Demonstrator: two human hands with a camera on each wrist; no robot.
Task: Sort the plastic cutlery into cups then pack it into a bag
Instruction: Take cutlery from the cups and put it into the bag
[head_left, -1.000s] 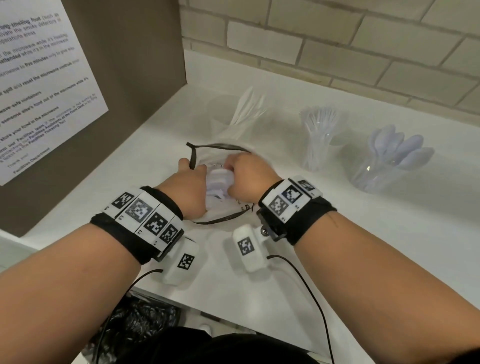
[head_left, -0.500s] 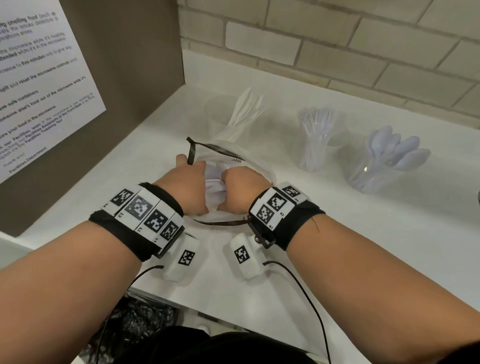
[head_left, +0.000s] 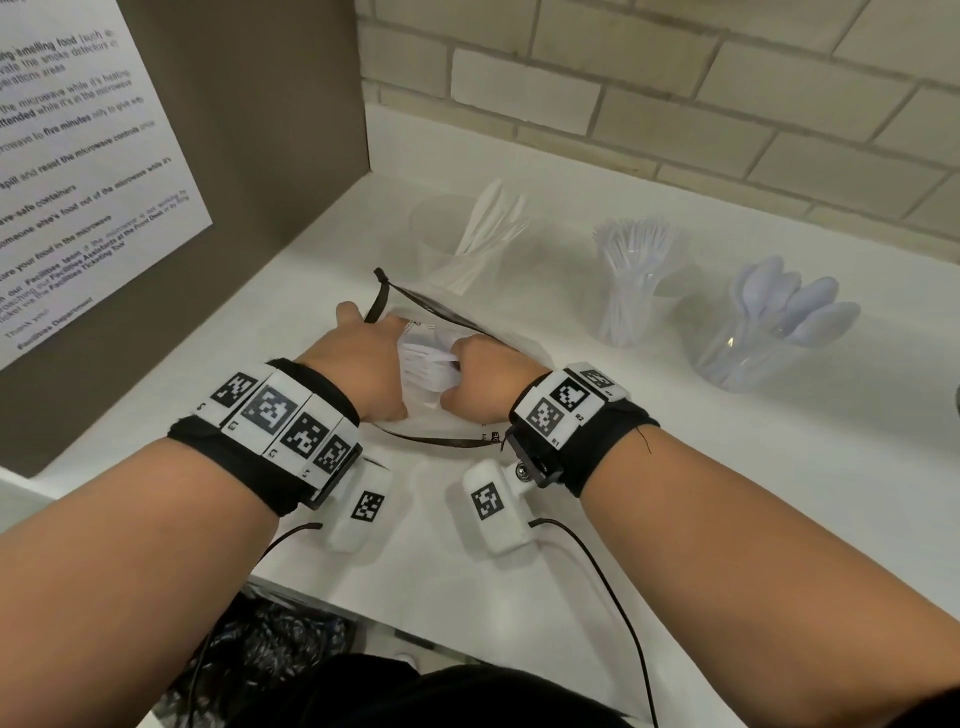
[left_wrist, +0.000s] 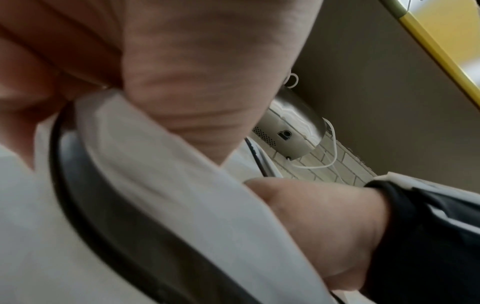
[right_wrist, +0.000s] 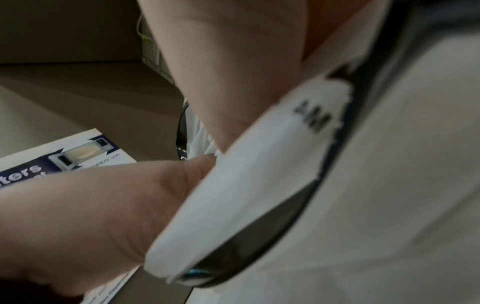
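Note:
A thin whitish plastic bag (head_left: 423, 364) with a black strip along its rim lies on the white counter (head_left: 675, 467). My left hand (head_left: 358, 358) grips its left side and my right hand (head_left: 483, 374) pinches bunched plastic at its right. The wrist views show the bag (left_wrist: 155, 185) (right_wrist: 259, 185) held between thumb and fingers of each hand. Behind it stand three clear cups: one with white knives (head_left: 467, 239), one with clear forks (head_left: 631, 280), one with clear spoons (head_left: 763, 332).
A brown panel with a printed notice (head_left: 78, 156) rises at the left of the counter. A brick wall (head_left: 675, 104) runs along the back. The counter's front edge is below my wrists, with cables hanging over it.
Both hands have drawn slightly closer to me, and the bag's far black rim now stands higher. The plastic between the hands is more bunched.

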